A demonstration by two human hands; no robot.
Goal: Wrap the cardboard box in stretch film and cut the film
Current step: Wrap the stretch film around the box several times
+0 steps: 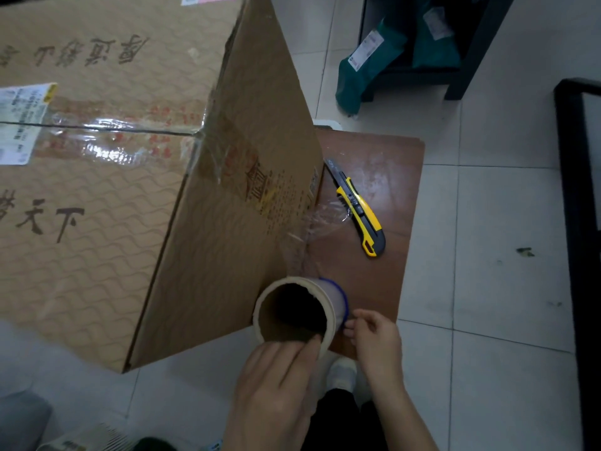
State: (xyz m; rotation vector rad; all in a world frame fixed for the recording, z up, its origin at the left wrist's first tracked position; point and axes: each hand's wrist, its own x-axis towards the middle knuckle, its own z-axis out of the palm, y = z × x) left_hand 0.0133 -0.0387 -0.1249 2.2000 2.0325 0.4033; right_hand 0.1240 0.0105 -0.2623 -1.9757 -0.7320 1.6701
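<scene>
Nearest the camera: left hand (276, 369), fingers curled over the near rim of the stretch film roll (300, 312), fingertips hooked into its hollow cardboard core, gripping it. Right hand (377, 340) just beside the roll's right end, thumb and forefinger pinched close together at the blue-edged end of the roll; whether they hold film cannot be told. The roll lies against the lower corner of the cardboard box (130, 190), over the near edge of the brown surface (383, 281).

Beyond the roll: a strip of clear stretch film (312, 232), wrinkled, runs from the roll up along the box's bottom edge. A yellow-and-black utility knife (361, 211) lies on the surface just beside the box, touching the film's loose end.

Farther: large cardboard box with printed characters, taped seam, shipping label. Farthest: green parcels (374, 63) under dark furniture on the tiled floor (487, 222).
</scene>
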